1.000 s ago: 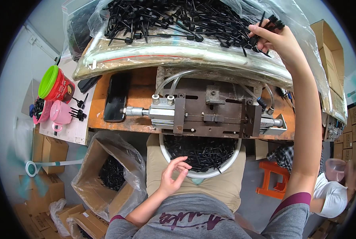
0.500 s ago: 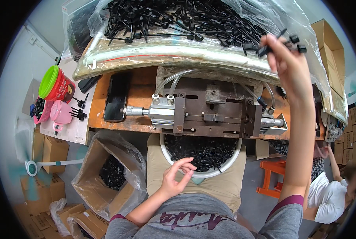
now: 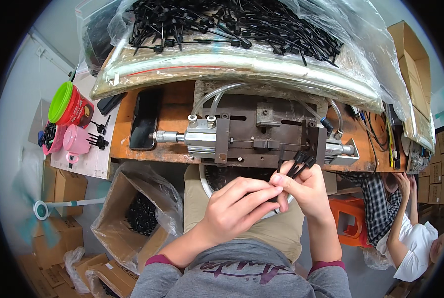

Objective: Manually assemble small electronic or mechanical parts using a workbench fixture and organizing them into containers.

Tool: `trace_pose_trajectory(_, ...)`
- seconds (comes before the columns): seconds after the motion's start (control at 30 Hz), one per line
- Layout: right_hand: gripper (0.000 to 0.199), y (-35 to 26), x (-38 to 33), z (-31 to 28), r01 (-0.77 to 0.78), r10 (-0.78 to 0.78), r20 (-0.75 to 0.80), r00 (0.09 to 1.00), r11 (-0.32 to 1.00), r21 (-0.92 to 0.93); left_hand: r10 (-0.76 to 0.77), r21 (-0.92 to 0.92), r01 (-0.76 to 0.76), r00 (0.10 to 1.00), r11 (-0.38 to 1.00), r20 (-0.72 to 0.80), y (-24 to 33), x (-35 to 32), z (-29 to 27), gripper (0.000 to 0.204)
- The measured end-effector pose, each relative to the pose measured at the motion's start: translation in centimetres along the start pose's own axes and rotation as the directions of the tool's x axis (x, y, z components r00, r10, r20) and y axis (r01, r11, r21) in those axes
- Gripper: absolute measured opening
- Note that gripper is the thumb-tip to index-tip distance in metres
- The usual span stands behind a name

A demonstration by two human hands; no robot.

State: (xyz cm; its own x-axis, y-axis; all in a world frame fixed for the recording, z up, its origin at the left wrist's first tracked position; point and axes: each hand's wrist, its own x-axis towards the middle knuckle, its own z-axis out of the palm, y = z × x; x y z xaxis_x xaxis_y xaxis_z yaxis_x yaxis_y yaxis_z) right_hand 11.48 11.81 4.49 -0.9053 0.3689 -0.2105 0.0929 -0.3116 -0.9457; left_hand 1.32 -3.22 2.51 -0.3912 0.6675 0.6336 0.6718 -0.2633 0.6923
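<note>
Over my lap, my right hand [image 3: 309, 196] pinches a small bunch of black plastic pieces [image 3: 301, 161] with blocky heads and thin stems; the heads point up toward the clamp fixture. My left hand [image 3: 234, 208] meets it from the left, its fingers closed together against the right fingertips. What the left fingers grip is hidden, though a dark stem tip shows just below them. Beyond both hands lies the dark metal fixture [image 3: 246, 107] with a silver cylinder [image 3: 202, 139] at its left. A white-rimmed round tub [image 3: 205, 184] of black pieces is mostly covered by my hands.
A large pile of black pieces [image 3: 222, 25] lies on plastic film behind the fixture. At left are a phone [image 3: 145, 119], a red bucket [image 3: 78, 111] and a pink cup [image 3: 76, 139]. Below stands a lined carton [image 3: 117, 223]. Another person [image 3: 405, 243] sits at right near an orange stool [image 3: 348, 218].
My right hand has come down from the pile to my lap with several black pieces. My left hand has moved right to meet it, its fingers closing.
</note>
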Motion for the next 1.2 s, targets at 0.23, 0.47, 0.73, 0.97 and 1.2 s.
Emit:
trace_pose_trajectory(0.23,0.009,1.1,-1.1,-1.4,0.058,-0.061,-0.155,0.986,0.998,-0.023,-0.015,0.124,0.012,1.000,0.992,0.022,0.2,0.1,0.1,0.033)
trace_pose_trajectory(0.47,0.006,0.9,-3.3,-2.3,0.145,-0.155,-0.241,0.958,0.988,-0.057,-0.095,0.334,0.064,0.993,0.940,0.075,-2.0,-0.1,1.4,0.033)
trace_pose_trajectory(0.73,0.010,1.5,-4.2,-1.5,0.205,-0.203,-0.242,0.949,0.979,-0.017,-0.056,0.536,-0.082,0.970,0.840,0.235,-2.8,0.7,1.8,0.023)
trace_pose_trajectory(0.97,0.019,1.7,-4.2,-1.7,0.176,-0.169,-0.136,0.976,0.984,0.040,-0.140,0.548,-0.043,0.948,0.835,0.287,-2.1,1.8,2.1,0.028)
trace_pose_trajectory(1.2,0.017,3.2,-3.8,-2.0,0.176,-0.163,-0.069,0.984,0.942,0.285,-0.203,0.544,0.012,0.935,0.839,0.292,-1.5,2.4,2.4,0.017)
